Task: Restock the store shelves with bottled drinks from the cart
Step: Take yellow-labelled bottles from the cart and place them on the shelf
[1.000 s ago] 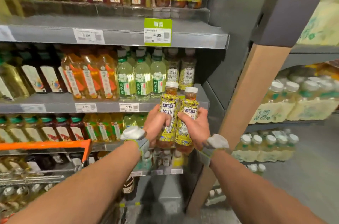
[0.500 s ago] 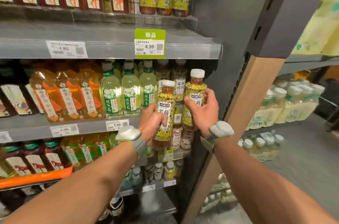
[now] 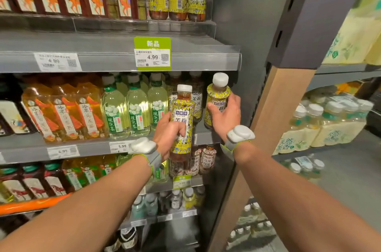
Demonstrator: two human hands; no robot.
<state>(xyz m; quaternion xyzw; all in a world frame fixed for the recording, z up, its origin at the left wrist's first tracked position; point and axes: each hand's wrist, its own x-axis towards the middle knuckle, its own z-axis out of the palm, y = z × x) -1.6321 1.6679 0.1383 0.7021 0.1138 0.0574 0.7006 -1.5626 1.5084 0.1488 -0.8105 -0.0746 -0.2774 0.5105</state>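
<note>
At shelf edge (image 3: 92, 149), left hand (image 3: 168, 135), right hand (image 3: 225, 120), each around a yellow-labelled white-capped bottle (image 3: 183, 110).

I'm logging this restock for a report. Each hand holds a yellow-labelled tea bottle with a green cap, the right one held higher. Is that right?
Only the cap colour is wrong: both caps are white, not green. In the head view, the left hand grips the left bottle, the right hand grips the right bottle, held higher; both labels are yellow.
</note>
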